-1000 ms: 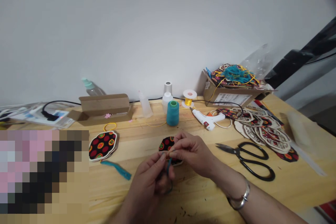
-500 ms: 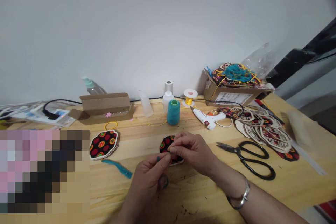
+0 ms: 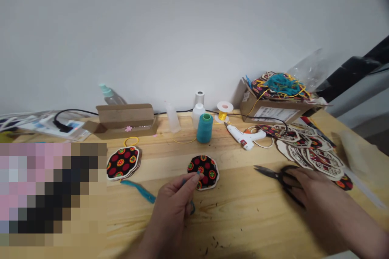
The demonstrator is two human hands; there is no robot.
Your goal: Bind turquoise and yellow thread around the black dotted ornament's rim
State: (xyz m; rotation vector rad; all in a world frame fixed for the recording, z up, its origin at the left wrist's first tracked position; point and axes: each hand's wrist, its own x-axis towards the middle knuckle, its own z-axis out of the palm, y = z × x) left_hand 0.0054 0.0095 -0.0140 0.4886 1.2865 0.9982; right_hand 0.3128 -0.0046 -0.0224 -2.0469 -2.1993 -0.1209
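Down at six o'clock, the left hand pinches teal thread; at four, the right hand covers the scissors' handles, its fingers' grip unclear.

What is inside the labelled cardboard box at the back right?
Teal strands, yellow cords and dark patterned pieces heap up above the rim of the cardboard box. That heap and the box's walls cover whatever lies deeper, so the lower contents cannot be seen.

The black, scallop-edged, fabric-faced disc carries dark-red dots and orange-and-green rosettes — its rim cream. The pointed metal scissors are grey-bladed and black-handled; the thin fibre strand is teal — like the tapered thread cone.
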